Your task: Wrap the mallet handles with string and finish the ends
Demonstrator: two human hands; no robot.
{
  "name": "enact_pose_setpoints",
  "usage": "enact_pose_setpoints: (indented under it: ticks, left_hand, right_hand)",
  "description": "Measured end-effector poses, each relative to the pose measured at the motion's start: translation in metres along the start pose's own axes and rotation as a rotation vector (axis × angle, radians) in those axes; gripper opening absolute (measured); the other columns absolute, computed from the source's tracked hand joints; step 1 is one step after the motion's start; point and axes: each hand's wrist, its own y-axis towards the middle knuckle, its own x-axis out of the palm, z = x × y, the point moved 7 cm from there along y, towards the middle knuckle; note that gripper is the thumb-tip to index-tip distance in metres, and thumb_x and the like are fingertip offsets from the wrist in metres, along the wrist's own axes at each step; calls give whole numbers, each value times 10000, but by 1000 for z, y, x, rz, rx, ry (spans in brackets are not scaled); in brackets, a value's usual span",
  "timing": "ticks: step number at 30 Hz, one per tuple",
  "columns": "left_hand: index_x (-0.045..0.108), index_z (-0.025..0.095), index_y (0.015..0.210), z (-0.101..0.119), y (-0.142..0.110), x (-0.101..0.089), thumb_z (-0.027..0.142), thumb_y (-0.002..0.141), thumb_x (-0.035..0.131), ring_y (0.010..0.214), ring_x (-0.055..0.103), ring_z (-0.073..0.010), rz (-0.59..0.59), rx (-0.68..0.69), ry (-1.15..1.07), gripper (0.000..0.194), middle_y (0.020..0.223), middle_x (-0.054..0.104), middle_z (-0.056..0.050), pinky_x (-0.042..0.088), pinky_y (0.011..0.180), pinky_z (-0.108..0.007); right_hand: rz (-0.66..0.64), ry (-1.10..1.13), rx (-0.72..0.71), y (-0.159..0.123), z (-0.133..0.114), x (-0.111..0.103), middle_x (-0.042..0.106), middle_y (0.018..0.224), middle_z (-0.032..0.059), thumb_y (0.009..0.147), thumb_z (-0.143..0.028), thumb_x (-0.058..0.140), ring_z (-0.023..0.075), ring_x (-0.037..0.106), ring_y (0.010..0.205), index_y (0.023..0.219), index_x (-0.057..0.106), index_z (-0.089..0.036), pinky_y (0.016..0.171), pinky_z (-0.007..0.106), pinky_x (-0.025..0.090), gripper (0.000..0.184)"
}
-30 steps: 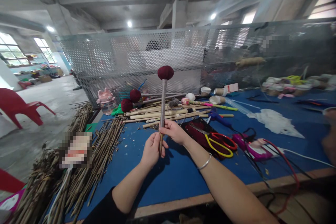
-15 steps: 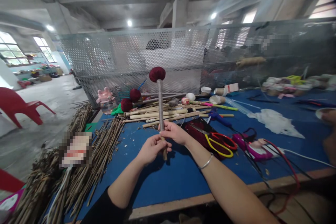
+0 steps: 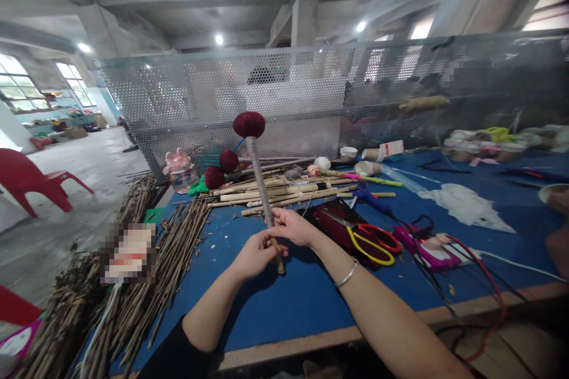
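A mallet-like stick (image 3: pixel 260 183), wrapped in grey cord and topped by a dark red padded head, stands tilted left above the blue table. My left hand (image 3: pixel 255 256) is closed around its lower part, near the bare wooden end. Just above and to the right, my right hand (image 3: pixel 291 228) pinches the wrapped shaft, thumb in front. Scissors (image 3: pixel 364 246) with yellow and red handles lie on dark red cloth (image 3: pixel 331 222) right of my hands. Two more dark red padded heads (image 3: pixel 214 178) rest behind, to the left.
Thin twigs (image 3: pixel 166 266) are heaped on the left. Sticks (image 3: pixel 275 192) lie across the back, before a perforated metal screen (image 3: pixel 213 95). A blue glue gun (image 3: pixel 371 198), a purple device with cables (image 3: pixel 427 249) and a white plastic bag (image 3: pixel 466 207) are on the right.
The padded head of the stick has swung left, so the stick leans more. Both hands keep hold of it and have shifted very slightly.
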Motion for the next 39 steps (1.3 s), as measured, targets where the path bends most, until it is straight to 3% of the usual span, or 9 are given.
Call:
enact_pose_setpoints:
  ticks: [5, 7, 12, 15, 17, 19, 26, 33, 39]
  left_hand:
    - [574, 154, 675, 6, -2, -28, 216, 536, 781, 500, 455, -82, 330, 119, 271, 257, 559, 508, 35, 351, 499, -205]
    - [568, 152, 656, 2, 0, -29, 215, 571, 750, 491, 457, -84, 296, 93, 244, 211, 551, 504, 33, 360, 503, -213]
    - [616, 133, 828, 4, 2, -11, 236, 701, 631, 594, 545, -118, 34, 99, 91, 164, 698, 611, -44, 417, 582, -240]
    - [622, 145, 859, 6, 2, -17, 219, 674, 659, 647, 547, -119, 131, 146, 165, 202, 741, 623, -43, 412, 610, -230]
    - [610, 151, 782, 4, 1, -27, 223, 606, 727, 582, 505, -102, 258, 150, 257, 223, 651, 578, -3, 384, 565, -216]
    - [579, 148, 702, 0, 1, -32, 239, 560, 767, 518, 451, -82, 294, 118, 280, 252, 579, 513, 28, 349, 518, -207]
    - [595, 132, 822, -9, 3, -4, 397, 652, 721, 526, 480, -78, -26, -16, -59, 339, 654, 550, -14, 379, 537, -213]
    - [631, 126, 734, -6, 4, -27, 278, 603, 741, 495, 440, -79, 248, 98, 211, 229, 572, 543, 12, 329, 494, -202]
    - [622, 136, 808, -1, 4, -8, 323, 633, 745, 625, 591, -131, 76, 42, -63, 284, 695, 641, -48, 441, 612, -238]
  right_hand:
    - [102, -57, -46, 6, 3, -1, 498, 629, -55, 733, -244, 646, 79, 463, 555, 866, 515, -171, 531, 205, 385, 201]
    - [131, -71, -38, 5, 3, -5, 497, 627, -61, 715, -226, 654, 73, 459, 547, 869, 511, -167, 530, 202, 383, 218]
    - [51, -15, 36, 0, 4, -5, 501, 577, -73, 675, -284, 681, 76, 480, 481, 848, 488, -162, 485, 210, 391, 286]
    - [71, 8, 30, 2, 5, -3, 528, 601, -60, 687, -289, 669, 92, 526, 516, 816, 473, -171, 514, 229, 427, 263]
    - [107, -15, 6, 4, 6, -3, 543, 636, -53, 687, -253, 669, 93, 543, 571, 810, 479, -169, 562, 230, 439, 242]
    - [111, -29, 0, 6, 7, -3, 556, 663, -45, 694, -238, 663, 96, 551, 602, 822, 481, -166, 586, 233, 440, 234]
    - [61, -96, 0, 4, 12, -7, 444, 552, -88, 722, -283, 652, 56, 412, 469, 839, 492, -165, 449, 182, 314, 231]
    - [124, -72, 7, 8, 10, 6, 467, 560, -79, 732, -225, 610, 71, 436, 480, 879, 473, -176, 450, 188, 324, 207]
    - [42, -34, -22, 1, -2, -3, 482, 607, -73, 723, -278, 662, 62, 443, 521, 911, 518, -157, 508, 190, 362, 266]
